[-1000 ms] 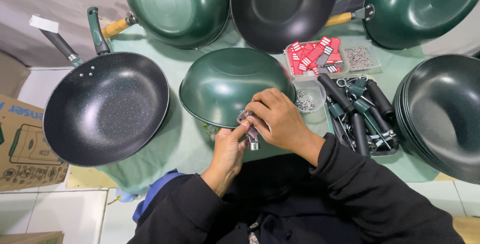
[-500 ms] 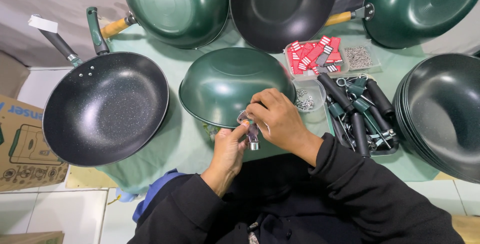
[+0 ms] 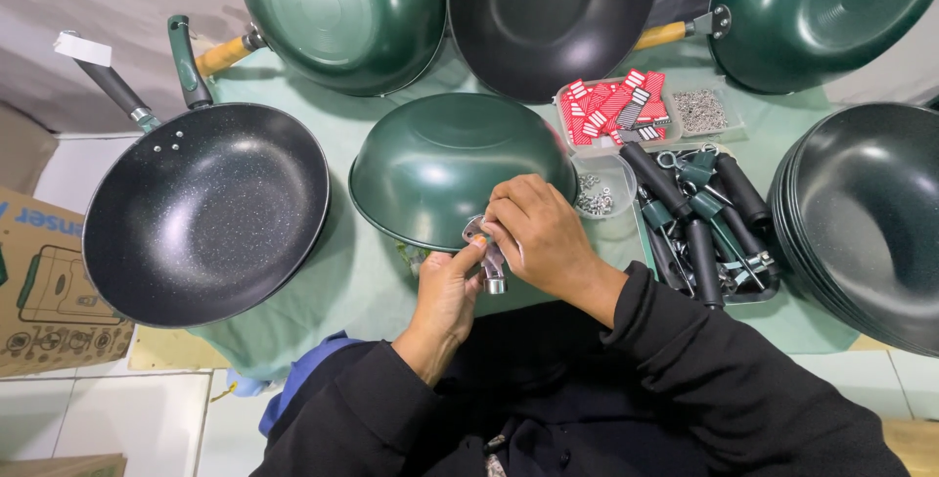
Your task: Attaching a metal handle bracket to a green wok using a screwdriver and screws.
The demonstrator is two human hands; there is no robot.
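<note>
Metal bracket (image 3: pixel 486 254), small, silvery and angled with a short round socket at its lower end, sits pinched between my two hands at the near rim of an upturned green pan (image 3: pixel 452 166). My left hand (image 3: pixel 448 293) grips it from below with thumb and fingertips, and my right hand (image 3: pixel 535 230) curls over it from above, fingers closed on its top where it meets the pan's edge. That pan is a smooth, glossy dome, lying bottom-up on the pale green cloth of the desk (image 3: pixel 362 286).

Just right of my right hand I see a small clear tub of tiny metal screws (image 3: pixel 595 195), and beyond it a tray of black cylindrical handles with dark green collars (image 3: pixel 706 226). Behind those sits a clear box of red and white tags (image 3: pixel 616 110) beside more silvery hardware.

To my left rests a black speckled wok (image 3: pixel 203 213), matt and grainy inside, with a green handle. Along the far edge three more pans lean upright, two green and one black. A stack of dark pans (image 3: pixel 869 223) fills the right side. A cardboard box (image 3: pixel 44 291) stands on the floor at left.
</note>
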